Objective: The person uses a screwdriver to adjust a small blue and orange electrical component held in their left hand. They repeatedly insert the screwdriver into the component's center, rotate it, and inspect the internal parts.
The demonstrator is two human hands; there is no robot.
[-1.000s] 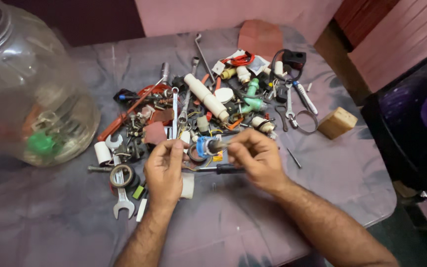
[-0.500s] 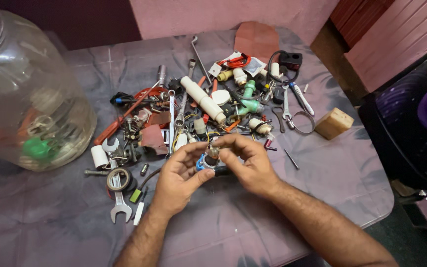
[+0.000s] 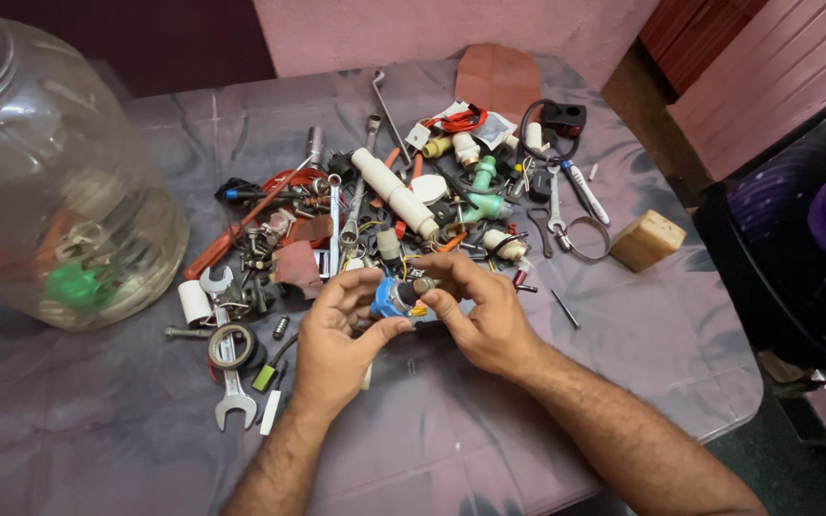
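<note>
Holding a small blue cylindrical part with a grey metal end (image 3: 396,296) just above the table's near middle, the left hand (image 3: 336,346) cups it while the right hand (image 3: 482,317) pinches its tip; turning or pulling that end seems next, needing a firm grip. Beyond lies a white plastic pipe (image 3: 394,192).

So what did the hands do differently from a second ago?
The left hand and right hand came closer together and lifted off the long dark tool they were on. Both now hold a small blue part between their fingertips. The big glass jar, the pile of tools, the wooden block and the open-end spanner stayed where they were.
</note>
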